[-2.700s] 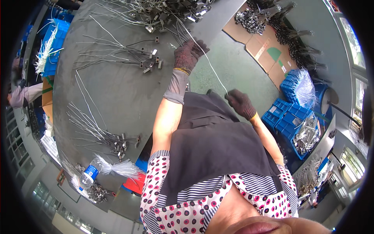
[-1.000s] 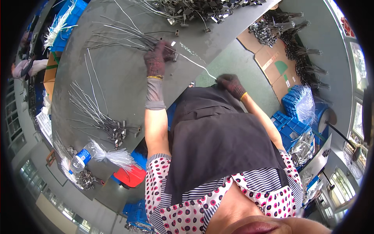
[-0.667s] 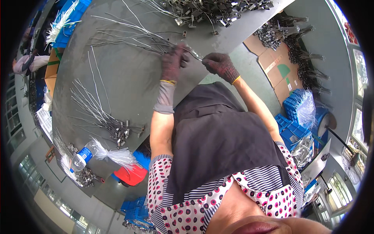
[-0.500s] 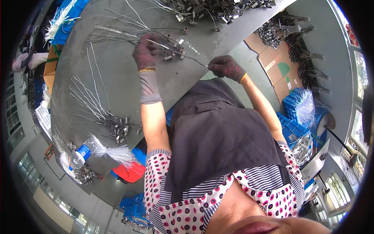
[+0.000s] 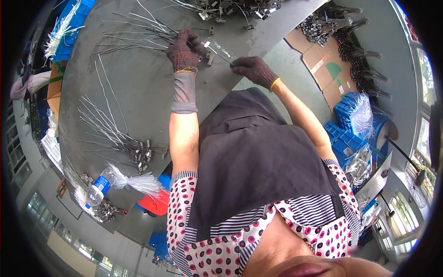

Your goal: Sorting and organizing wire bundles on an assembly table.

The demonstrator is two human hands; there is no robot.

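A thin dark wire [image 5: 221,57] stretches between my two gloved hands, with a small whitish metal piece [image 5: 206,45] near its left end. My left hand [image 5: 183,51], in a dark red knit glove, is closed at that end, over a bunch of wires [image 5: 152,34] lying on the table. The other end is pinched in the fingers of my right hand [image 5: 255,71], gloved alike, above the table's edge. Small square metal pieces [image 5: 209,59] lie just right of my left hand.
A heap of metal-ended wires [image 5: 230,9] lies at the far side of the grey table [image 5: 147,87]. Another wire bundle [image 5: 131,150] rests at the near left, by a plastic bottle [image 5: 99,190]. Cardboard [image 5: 323,69] and blue crates [image 5: 344,143] stand on the right.
My left hand has moved right, toward the metal piece, and now covers part of the wire bunch. The stretch of wire between my hands is shorter.
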